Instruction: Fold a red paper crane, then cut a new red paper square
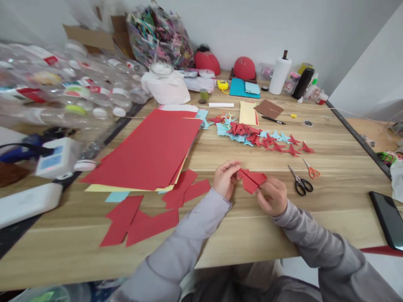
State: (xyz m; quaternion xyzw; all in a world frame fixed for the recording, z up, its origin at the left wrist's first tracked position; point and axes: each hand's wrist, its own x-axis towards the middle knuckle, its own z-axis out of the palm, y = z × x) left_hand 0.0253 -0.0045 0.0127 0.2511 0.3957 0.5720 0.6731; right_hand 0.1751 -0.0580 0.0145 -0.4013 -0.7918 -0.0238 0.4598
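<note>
Between my two hands is a partly folded piece of red paper [251, 180], held just above the wooden table. My left hand [225, 179] pinches its left corner between thumb and fingers. At the paper's right side, my right hand [273, 195] grips the edge, the thumb below. Several red paper pieces [152, 226] lie left of my forearm, beside a stack of large red sheets [147, 151]. Beyond my hands spreads a cluster of folded red and light blue paper cranes [267, 140].
Black-handled scissors [302, 184] and orange-handled scissors [312, 171] lie right of my hands. A phone [386, 218] rests at the right edge. Plastic bottles [78, 92] crowd the left side. A brown paper square [269, 108], a pen [273, 120] and a yellow tape measure [223, 85] are farther back.
</note>
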